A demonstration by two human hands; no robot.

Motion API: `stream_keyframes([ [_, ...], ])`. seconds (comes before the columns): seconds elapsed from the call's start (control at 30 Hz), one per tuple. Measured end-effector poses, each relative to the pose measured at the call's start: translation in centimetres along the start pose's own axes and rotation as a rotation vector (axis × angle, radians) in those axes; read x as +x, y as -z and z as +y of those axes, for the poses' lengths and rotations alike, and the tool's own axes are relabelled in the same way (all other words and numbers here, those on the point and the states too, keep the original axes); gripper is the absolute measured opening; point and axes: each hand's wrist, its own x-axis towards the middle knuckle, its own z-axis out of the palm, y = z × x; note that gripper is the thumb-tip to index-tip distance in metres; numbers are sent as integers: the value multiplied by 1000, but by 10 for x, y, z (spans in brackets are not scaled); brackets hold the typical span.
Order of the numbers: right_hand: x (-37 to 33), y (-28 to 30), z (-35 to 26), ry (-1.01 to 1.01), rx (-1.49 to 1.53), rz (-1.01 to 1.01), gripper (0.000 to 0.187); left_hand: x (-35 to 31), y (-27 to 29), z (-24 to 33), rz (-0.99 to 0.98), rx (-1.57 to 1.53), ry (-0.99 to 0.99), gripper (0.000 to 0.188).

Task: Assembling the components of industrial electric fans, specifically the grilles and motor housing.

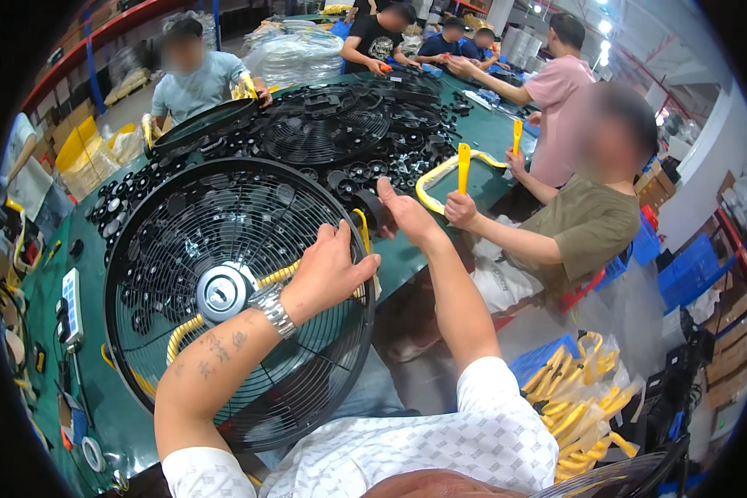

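A large round black wire fan guard (365, 332) stands tilted in front of me, with a silver hub (226, 292) at its middle. Yellow tubing (183, 336) shows through the wires. My left hand (330, 270), a metal watch at its wrist, is over the guard's right side with fingers apart and nothing visible in it. Just beyond the right rim, my right hand (408, 217) grips a round black plastic part (373, 212), thumb up; its other fingers are partly hidden. A yellow strip (362, 236) runs along the rim beside both hands.
Many small black parts (133, 199) and more fan guards (324, 133) cover the green table (83, 373). A white power strip (72, 303) lies left. Co-workers surround the table; one at right (593, 224) holds a yellow-handled piece. Yellow handles (577, 398) fill a bag at lower right.
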Motion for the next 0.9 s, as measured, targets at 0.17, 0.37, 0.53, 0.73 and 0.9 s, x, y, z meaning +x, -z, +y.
stream_keyframes([
  [0.17,0,7,11,-56,38,31,83,1,-4,-2,0,6,-3,77],
  [0.37,4,3,27,87,332,39,71,0,-7,-6,47,-4,7,67],
  [0.53,8,-1,37,80,354,106,68,0,-3,-1,9,-10,31,67],
  [0.73,1,-3,21,162,254,134,65,1,-3,-3,25,10,-15,76],
  [0.9,1,37,27,69,329,-133,63,0,-4,-1,-4,2,19,72],
])
